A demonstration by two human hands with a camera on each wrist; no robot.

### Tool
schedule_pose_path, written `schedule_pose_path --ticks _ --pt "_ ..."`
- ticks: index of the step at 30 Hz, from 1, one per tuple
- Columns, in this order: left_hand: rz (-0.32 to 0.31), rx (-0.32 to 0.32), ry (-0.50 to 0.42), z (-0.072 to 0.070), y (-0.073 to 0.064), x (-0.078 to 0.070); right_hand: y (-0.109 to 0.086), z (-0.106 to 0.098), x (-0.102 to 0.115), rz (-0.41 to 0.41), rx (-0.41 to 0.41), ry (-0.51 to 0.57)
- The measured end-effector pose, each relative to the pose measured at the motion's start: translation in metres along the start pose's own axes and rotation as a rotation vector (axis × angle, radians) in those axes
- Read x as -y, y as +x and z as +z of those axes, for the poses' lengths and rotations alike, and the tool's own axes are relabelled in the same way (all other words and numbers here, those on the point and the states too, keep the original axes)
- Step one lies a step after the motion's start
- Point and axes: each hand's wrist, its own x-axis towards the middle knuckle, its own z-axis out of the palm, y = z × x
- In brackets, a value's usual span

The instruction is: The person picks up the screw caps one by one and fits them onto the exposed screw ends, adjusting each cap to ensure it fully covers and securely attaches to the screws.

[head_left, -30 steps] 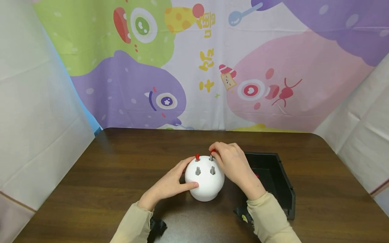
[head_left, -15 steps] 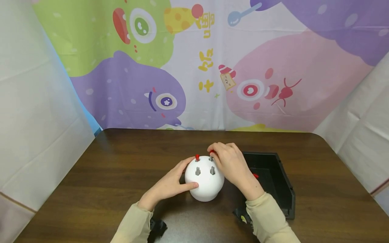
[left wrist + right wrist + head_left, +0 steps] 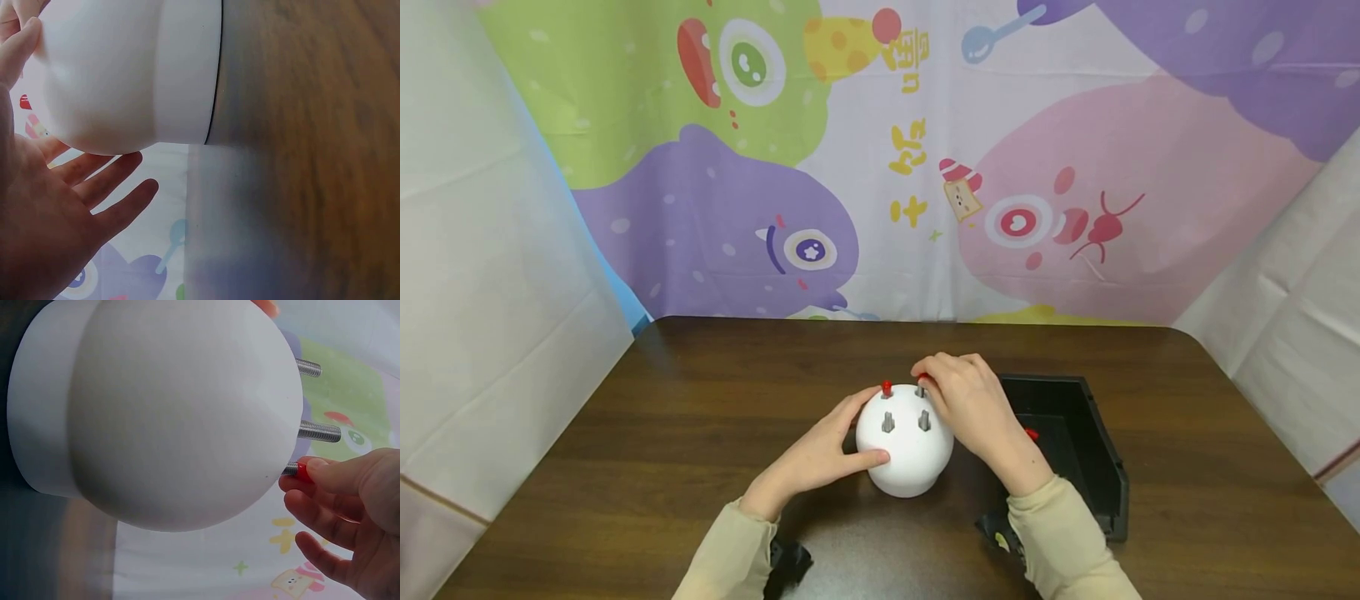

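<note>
A white ball-shaped body (image 3: pixel 910 462) with a flat-bottomed base stands on the table, several threaded metal studs rising from its top. My left hand (image 3: pixel 818 454) steadies it from the left, thumb on the near side and fingers round the far side. With thumb and forefinger, my right hand (image 3: pixel 972 408) pinches a red cap (image 3: pixel 303 472) on the far right stud; the other fingers are loosely bent. Another red cap (image 3: pixel 887 387) sits on the far left stud. The two nearer studs, one left (image 3: pixel 888 423) and one right (image 3: pixel 924 421), are bare metal.
A black tray (image 3: pixel 1105 467) lies right of the ball, partly behind my right forearm, with a red piece (image 3: pixel 1032 434) inside. Black wrist gear shows by the left sleeve (image 3: pixel 788 562) and right sleeve (image 3: pixel 1000 533). A printed cloth (image 3: pixel 910 275) hangs behind the dark wooden table (image 3: pixel 715 400).
My right hand has shifted slightly left while pinching the red cap, uncovering more of the red piece in the tray. The left hand and the ball have stayed in place.
</note>
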Motion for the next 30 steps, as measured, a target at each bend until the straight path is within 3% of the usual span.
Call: schedule_pose_path --ticks 30 --pt "-0.004 0.008 -0.016 0.0001 -0.0005 -0.0015 -0.0016 0.0046 -0.0009 -0.035 -0.006 0.001"
